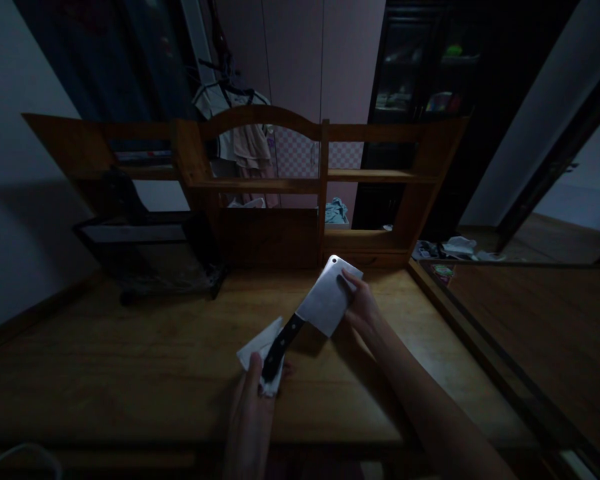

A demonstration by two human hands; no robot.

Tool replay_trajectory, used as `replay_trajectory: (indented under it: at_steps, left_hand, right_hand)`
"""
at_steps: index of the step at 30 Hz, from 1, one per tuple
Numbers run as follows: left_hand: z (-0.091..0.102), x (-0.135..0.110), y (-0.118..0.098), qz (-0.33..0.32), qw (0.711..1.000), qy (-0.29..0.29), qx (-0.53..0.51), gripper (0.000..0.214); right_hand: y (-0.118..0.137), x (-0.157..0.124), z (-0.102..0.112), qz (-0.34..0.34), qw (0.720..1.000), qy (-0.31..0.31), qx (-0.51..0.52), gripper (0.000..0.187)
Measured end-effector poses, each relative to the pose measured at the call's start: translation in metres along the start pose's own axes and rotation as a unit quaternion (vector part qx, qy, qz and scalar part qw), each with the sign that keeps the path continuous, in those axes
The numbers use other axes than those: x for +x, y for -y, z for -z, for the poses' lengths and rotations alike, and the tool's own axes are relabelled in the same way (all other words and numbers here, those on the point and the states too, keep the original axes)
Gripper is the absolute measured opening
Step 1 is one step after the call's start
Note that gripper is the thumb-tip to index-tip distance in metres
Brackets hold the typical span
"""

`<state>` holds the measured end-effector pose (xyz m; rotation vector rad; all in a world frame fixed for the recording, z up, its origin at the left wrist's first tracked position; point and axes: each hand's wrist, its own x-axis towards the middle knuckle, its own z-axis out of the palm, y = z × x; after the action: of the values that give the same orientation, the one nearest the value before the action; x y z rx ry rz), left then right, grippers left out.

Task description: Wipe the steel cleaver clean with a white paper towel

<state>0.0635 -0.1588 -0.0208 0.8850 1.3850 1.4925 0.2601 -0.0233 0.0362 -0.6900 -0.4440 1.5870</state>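
A steel cleaver with a black handle is held above the wooden desk. My left hand grips the lower end of the handle through a white cloth that wraps around it. My right hand pinches the far edge of the broad blade, thumb lying on its flat face. The blade points up and to the right.
A wooden shelf unit stands at the back of the desk. A black wire rack sits at the back left. A second dark table adjoins on the right, with small items at its far end. The room is dim.
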Motion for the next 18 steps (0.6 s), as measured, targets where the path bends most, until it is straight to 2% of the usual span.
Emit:
replay_trajectory:
  at_steps: [3, 5, 8, 11, 15, 18]
  left_hand:
    - [-0.009, 0.004, -0.004, 0.054, 0.992, -0.034, -0.109, 0.033]
    - [-0.014, 0.006, -0.008, 0.080, 0.984, -0.048, -0.149, 0.027]
    - [-0.019, 0.005, -0.014, 0.139, 0.952, -0.054, -0.267, 0.024]
    - [-0.021, 0.003, -0.019, 0.160, 0.920, -0.039, -0.354, 0.027]
    - [-0.019, 0.005, -0.017, 0.163, 0.923, -0.035, -0.347, 0.025]
    - [-0.012, 0.007, -0.007, 0.119, 0.964, -0.056, -0.233, 0.018]
  right_hand:
    - [0.003, -0.006, -0.007, -0.039, 0.998, 0.053, 0.005, 0.012]
    - [0.002, -0.007, -0.009, -0.027, 0.996, 0.080, 0.008, 0.014]
    - [-0.002, -0.005, -0.008, -0.012, 0.995, 0.101, -0.016, 0.018]
    - [-0.006, -0.004, -0.005, -0.014, 0.991, 0.126, -0.037, 0.021]
    - [-0.009, -0.003, -0.006, 0.003, 0.991, 0.132, -0.026, 0.024]
    - [-0.011, -0.001, -0.009, -0.012, 0.996, 0.085, 0.002, 0.022]
